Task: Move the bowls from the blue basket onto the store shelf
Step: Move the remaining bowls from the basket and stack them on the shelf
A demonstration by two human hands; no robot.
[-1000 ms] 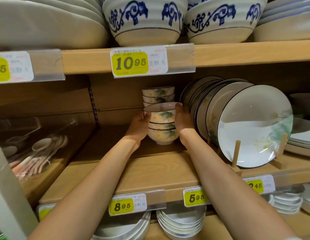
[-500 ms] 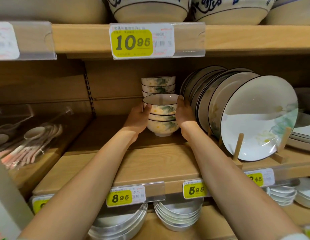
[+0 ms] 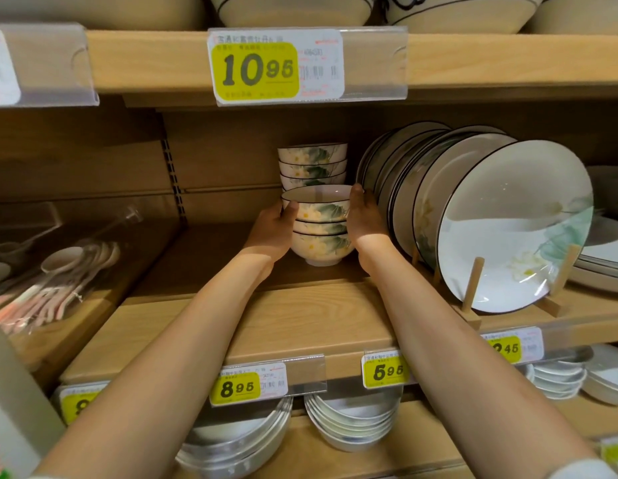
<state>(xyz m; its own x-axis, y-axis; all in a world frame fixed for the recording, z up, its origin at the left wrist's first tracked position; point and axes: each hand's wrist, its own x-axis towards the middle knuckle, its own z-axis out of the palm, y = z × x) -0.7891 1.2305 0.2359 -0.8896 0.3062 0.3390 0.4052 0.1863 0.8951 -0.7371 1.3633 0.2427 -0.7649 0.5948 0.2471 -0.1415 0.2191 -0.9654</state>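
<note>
Toward the back edge of the wooden shelf, left of the upright plates (too overlapped to count), a stack of three bowls stands just in front of another stack showing three. Both the left grip and the right grip clasp the front stack's sides. Glazed ceramic: probably heavy together, stiff, slick and chippable, so it is best held low on both sides.
</note>
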